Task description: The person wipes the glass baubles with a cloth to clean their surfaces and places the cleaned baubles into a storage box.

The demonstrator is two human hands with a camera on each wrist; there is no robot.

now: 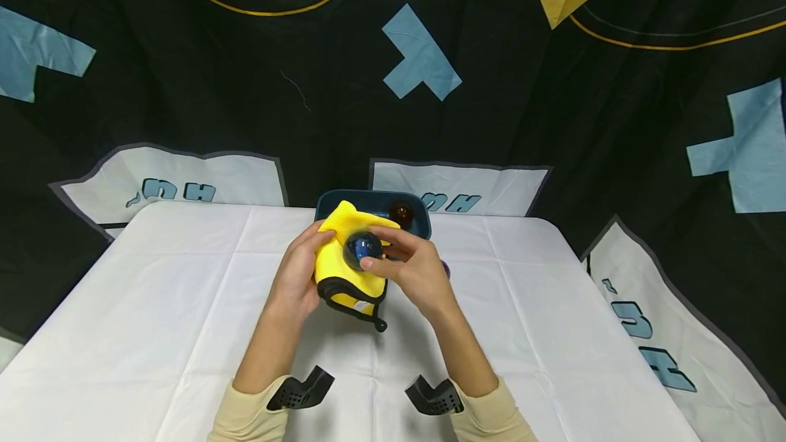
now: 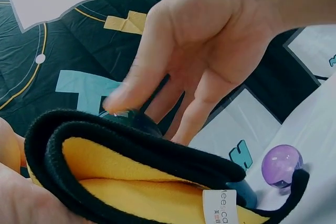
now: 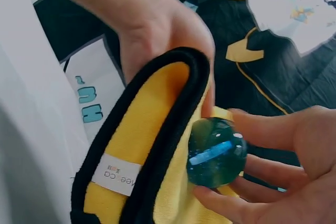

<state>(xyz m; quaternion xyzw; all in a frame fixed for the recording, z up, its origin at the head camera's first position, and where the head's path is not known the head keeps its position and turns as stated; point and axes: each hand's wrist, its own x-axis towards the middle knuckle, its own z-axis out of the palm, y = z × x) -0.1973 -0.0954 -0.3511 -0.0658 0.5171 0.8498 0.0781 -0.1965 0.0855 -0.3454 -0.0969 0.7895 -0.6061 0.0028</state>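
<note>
A folded yellow cloth (image 1: pixel 344 251) with black edging, a white label and a hanging loop is gripped by my left hand (image 1: pixel 297 271) along its left side. Against the cloth's face sits a clear dark-blue glass ball (image 3: pixel 218 153). My right hand (image 1: pixel 420 271) pinches this ball between thumb and fingertips. In the left wrist view the cloth's rolled edge hides most of the ball (image 2: pixel 134 121). Both hands are raised over the white table, in front of a dark blue tray.
The dark blue tray (image 1: pixel 424 220) stands at the table's far edge, with a dark reddish-brown ball (image 1: pixel 402 213) in it. A purple ball (image 2: pixel 282 165) lies on the white tablecloth (image 1: pixel 184 333), partly behind my right hand in the head view. Black printed fabric (image 1: pixel 331 114) hangs behind.
</note>
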